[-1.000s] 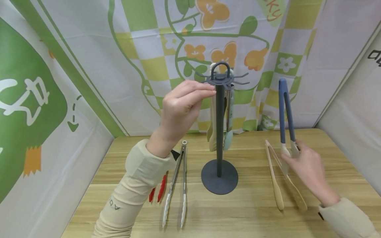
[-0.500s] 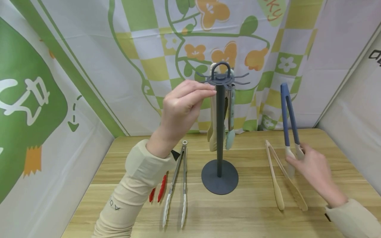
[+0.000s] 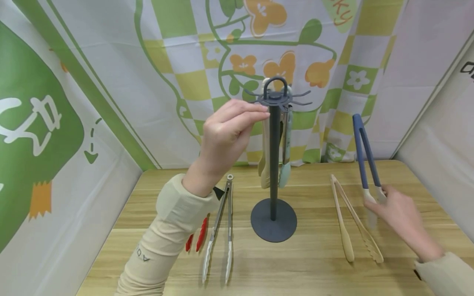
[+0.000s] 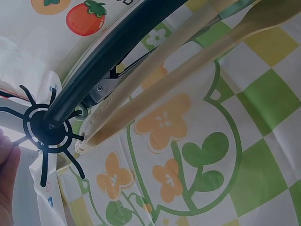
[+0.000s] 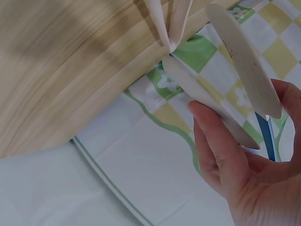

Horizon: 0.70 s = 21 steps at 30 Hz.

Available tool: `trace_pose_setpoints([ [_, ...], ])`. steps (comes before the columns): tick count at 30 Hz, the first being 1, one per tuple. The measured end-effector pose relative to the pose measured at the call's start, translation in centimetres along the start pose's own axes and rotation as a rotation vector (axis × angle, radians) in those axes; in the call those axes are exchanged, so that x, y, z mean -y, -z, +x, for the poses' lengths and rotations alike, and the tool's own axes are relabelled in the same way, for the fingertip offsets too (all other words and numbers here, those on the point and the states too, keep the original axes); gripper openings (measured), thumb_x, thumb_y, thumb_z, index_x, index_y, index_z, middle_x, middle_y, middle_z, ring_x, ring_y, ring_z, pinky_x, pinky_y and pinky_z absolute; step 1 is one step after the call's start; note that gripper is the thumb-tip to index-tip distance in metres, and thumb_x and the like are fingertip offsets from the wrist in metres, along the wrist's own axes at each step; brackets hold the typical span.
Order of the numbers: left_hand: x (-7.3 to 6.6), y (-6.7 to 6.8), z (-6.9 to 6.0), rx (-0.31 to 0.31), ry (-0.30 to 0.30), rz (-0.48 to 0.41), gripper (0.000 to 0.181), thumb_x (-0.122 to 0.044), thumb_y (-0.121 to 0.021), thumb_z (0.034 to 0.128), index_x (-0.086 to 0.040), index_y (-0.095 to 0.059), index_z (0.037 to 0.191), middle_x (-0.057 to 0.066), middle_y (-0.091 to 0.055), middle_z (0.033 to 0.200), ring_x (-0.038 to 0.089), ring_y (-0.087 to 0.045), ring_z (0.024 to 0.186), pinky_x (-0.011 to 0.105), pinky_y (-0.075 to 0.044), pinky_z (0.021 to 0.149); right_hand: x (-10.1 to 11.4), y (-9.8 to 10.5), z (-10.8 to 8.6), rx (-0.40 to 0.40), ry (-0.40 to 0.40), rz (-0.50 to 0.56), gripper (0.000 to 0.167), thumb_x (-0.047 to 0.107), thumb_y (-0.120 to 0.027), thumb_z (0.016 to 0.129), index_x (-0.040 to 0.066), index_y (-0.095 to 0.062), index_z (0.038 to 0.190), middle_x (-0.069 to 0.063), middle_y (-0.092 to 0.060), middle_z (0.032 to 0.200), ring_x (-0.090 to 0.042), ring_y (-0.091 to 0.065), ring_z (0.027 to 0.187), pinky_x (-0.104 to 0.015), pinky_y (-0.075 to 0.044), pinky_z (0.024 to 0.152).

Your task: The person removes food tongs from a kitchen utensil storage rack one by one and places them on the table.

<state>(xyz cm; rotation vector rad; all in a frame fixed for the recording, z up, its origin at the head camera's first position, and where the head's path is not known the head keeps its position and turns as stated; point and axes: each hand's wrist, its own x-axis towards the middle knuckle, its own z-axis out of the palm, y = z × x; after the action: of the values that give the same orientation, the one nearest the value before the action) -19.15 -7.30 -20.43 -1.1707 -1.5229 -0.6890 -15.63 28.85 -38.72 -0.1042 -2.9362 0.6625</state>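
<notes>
A dark grey rotating utensil stand (image 3: 274, 164) rises from its round base, with hooks around the top. My left hand (image 3: 227, 135) is at the top and pinches one of the hooks (image 4: 19, 140) between thumb and finger. Beige tongs (image 4: 155, 70) and mint-green tongs (image 3: 285, 172) hang from hooks on the far side. My right hand (image 3: 401, 218) grips blue tongs (image 3: 364, 152) by their white tips (image 5: 242, 61), with the hinge end pointing up. Beige tongs with spread arms (image 3: 346, 242) lie on the table just left of that hand.
Left of the stand lie steel tongs with white tips (image 3: 228, 255). Red-tipped tongs (image 3: 201, 234) beside them are partly hidden by my left sleeve. A patterned cloth (image 3: 185, 41) hangs behind the wooden table (image 3: 289, 267).
My right hand has moved right and toward the front with the blue tongs, lowering them. My left hand stays at the stand's top. The hanging mint-green tongs sway slightly.
</notes>
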Motion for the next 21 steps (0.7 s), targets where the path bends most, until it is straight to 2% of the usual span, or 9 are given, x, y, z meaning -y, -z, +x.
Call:
trace_pose_setpoints([
  [3,0.0,0.0,0.0,0.000,0.000,0.003,0.023,0.013,-0.050,0.0838,0.004,-0.071,0.081,0.013,-0.068,0.084,0.024,-0.062,0.079,0.023,-0.051,0.075,-0.5,0.1,0.0,0.033,-0.012,-0.014,0.078,0.041,-0.062,0.081,-0.021,-0.038,0.121,-0.043,-0.045,0.112,-0.035,-0.055,0.063,-0.037,-0.044,0.044],
  [6,0.0,0.1,0.0,0.001,0.000,0.005,0.023,0.013,-0.050,0.0840,0.003,-0.071,0.082,0.013,-0.068,0.084,0.024,-0.062,0.079,0.023,-0.051,0.074,-0.9,0.2,-0.1,0.066,-0.022,-0.032,0.080,0.043,-0.061,0.081,-0.022,-0.037,0.120,-0.044,-0.043,0.113,-0.048,-0.055,0.076,-0.045,-0.047,0.052],
  [12,-0.1,0.0,0.0,0.000,0.005,0.001,0.022,0.013,-0.051,0.0834,0.004,-0.070,0.081,0.013,-0.068,0.084,0.024,-0.062,0.079,0.023,-0.051,0.075,-1.7,0.4,-0.4,0.138,-0.044,-0.038,0.086,0.048,-0.060,0.081,-0.023,-0.035,0.121,-0.045,-0.042,0.113,-0.039,-0.056,0.069,-0.041,-0.047,0.049],
  [16,-0.1,0.0,0.0,0.001,0.006,-0.002,0.022,0.014,-0.051,0.0829,0.004,-0.070,0.081,0.013,-0.068,0.084,0.024,-0.062,0.079,0.023,-0.051,0.076,-2.1,0.3,-0.6,0.155,-0.039,-0.047,0.086,0.049,-0.058,0.082,-0.024,-0.035,0.120,-0.046,-0.042,0.112,-0.035,-0.054,0.065,-0.039,-0.046,0.049],
  [21,-0.1,0.1,0.0,0.005,0.004,0.005,0.022,0.014,-0.050,0.0828,0.004,-0.070,0.082,0.013,-0.068,0.084,0.024,-0.062,0.078,0.024,-0.051,0.074,-2.7,0.2,-0.7,0.202,-0.041,-0.062,0.086,0.048,-0.056,0.083,-0.027,-0.034,0.119,-0.044,-0.048,0.103,-0.025,-0.050,0.057,-0.038,-0.045,0.049],
])
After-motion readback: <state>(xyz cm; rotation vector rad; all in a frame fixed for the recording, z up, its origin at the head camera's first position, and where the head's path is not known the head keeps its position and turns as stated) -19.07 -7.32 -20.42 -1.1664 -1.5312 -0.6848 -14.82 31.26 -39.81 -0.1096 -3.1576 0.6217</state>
